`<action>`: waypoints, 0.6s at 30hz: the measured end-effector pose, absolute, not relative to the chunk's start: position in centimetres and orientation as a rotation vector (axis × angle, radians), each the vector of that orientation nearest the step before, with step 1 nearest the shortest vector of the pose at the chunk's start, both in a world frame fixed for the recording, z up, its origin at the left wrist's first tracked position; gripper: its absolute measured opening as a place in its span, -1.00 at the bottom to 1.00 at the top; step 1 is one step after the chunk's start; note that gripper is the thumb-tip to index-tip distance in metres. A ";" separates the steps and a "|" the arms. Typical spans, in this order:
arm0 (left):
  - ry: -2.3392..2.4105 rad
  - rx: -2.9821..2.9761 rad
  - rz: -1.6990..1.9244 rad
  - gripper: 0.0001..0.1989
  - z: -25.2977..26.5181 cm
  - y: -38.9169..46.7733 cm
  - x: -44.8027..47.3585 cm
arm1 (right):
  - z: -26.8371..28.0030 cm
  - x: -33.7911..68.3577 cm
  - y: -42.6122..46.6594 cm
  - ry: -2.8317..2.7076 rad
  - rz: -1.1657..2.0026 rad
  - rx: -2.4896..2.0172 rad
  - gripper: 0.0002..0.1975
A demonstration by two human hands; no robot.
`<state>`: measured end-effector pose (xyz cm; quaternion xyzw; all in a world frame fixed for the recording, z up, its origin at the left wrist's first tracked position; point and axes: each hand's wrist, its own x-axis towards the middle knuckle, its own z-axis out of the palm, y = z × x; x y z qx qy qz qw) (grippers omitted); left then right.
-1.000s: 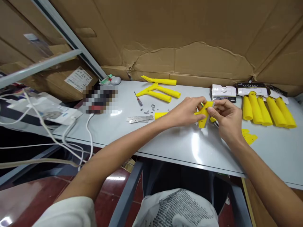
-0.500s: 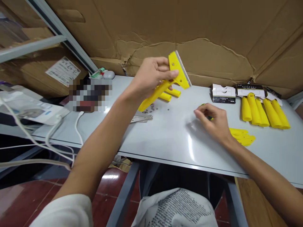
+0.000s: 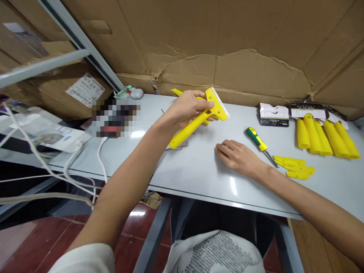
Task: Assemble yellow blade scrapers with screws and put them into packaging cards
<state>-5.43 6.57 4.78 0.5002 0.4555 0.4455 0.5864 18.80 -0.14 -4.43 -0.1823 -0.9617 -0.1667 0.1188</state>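
My left hand (image 3: 189, 108) is closed around a yellow scraper (image 3: 191, 129) over the table. Its wide head, with a pale blade edge, points up and to the right; the handle slants down toward my wrist. My right hand (image 3: 234, 153) lies palm down on the table with loosely bent fingers and no object visible in it. To its right is a green and yellow screwdriver (image 3: 257, 140), its shaft tip close to a few flat yellow plastic pieces (image 3: 298, 168). Behind my left hand, more yellow parts (image 3: 176, 92) and some metal strips (image 3: 183, 144) are partly hidden.
At the right stand several yellow handles (image 3: 309, 134) near black and white cardboard packages (image 3: 273, 115). White cables (image 3: 101, 159) and a plastic packet (image 3: 54, 131) occupy the left side. A large cardboard sheet (image 3: 227, 68) walls off the table's back.
My left hand has lowered the scraper slightly. My right hand has moved left and down onto the table, its pinched fingers loosening, and the screwdriver behind it now shows fully.
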 end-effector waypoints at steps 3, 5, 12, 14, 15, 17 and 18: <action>1.038 1.221 0.992 -0.68 4.1 6.1 -4.5 | -4.3 20.6 -1.4 -2.800 -0.554 -0.445 -0.74; 1.031 1.231 0.972 -0.66 3.6 5.7 -3.7 | -4.1 21.3 -1.8 -2.785 -0.572 -0.390 -0.75; 1.042 1.133 0.873 -0.60 1.9 4.6 -1.2 | -3.4 21.6 -2.7 -2.703 -0.720 -0.340 -0.74; 1.053 1.126 0.864 -0.65 1.8 4.3 -0.9 | -3.1 21.5 -3.0 -2.672 -0.741 -0.337 -0.74; 1.057 1.130 0.862 -0.67 1.8 4.2 -0.8 | -3.0 21.4 -3.0 -2.668 -0.737 -0.340 -0.75; 1.066 1.137 0.847 -0.65 1.8 3.9 -0.9 | -3.0 21.2 -3.1 -2.683 -0.698 -0.360 -0.76; 1.071 1.139 0.831 -0.62 1.8 3.8 -1.0 | -3.0 21.2 -3.1 -2.694 -0.669 -0.377 -0.76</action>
